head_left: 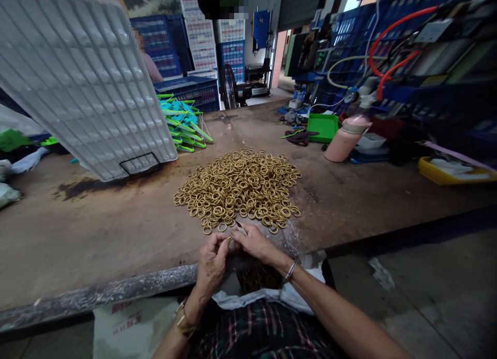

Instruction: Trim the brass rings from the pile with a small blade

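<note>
A heap of several brass rings (239,189) lies on the worn brown workbench (97,229) in front of me. At the bench's near edge my left hand (212,260) pinches a single brass ring (230,239). Beside it, fingertips almost touching, my right hand (253,242) is closed on a small dark pointed tool (239,226) whose tip is at that ring. Both wrists carry bracelets. Below the hands a white bag (272,291) sits open on my lap with more rings inside.
A white gridded plastic tray (83,74) leans at the back left. Green and blue plastic parts (182,123) lie behind the heap. A pink bottle (347,139), green tray (323,127) and yellow tray (446,175) stand at the right. Blue crates and another person are at the back.
</note>
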Demonstrator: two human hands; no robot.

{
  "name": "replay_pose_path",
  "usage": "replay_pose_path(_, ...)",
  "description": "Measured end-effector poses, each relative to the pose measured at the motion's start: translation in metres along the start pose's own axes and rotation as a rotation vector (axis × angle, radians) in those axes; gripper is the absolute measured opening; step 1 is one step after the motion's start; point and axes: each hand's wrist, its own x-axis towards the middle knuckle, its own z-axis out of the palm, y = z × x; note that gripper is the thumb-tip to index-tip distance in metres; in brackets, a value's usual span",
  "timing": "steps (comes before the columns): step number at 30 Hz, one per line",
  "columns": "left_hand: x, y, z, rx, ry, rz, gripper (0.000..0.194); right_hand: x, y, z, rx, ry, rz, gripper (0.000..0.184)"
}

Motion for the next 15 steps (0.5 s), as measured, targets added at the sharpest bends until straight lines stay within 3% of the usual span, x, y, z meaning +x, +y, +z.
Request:
replay_pose_path(8,-0.007,0.010,0.001,-0.365,-0.159,-0.347,0.034,-0.005,-0.006,0.004,-0.147,0.120,-0.082,0.019)
replay_pose_path(12,-0.011,0.008,0.003,-0.488,-0.245,-0.382,0.034,-0.007,-0.006,0.005,-0.166,0.108,-0.123,0.020)
replay_pose_path(15,-0.013,0.005,0.004,-0.519,-0.237,-0.370,0.032,-0.008,-0.003,0.004,-0.170,0.127,-0.109,0.019)
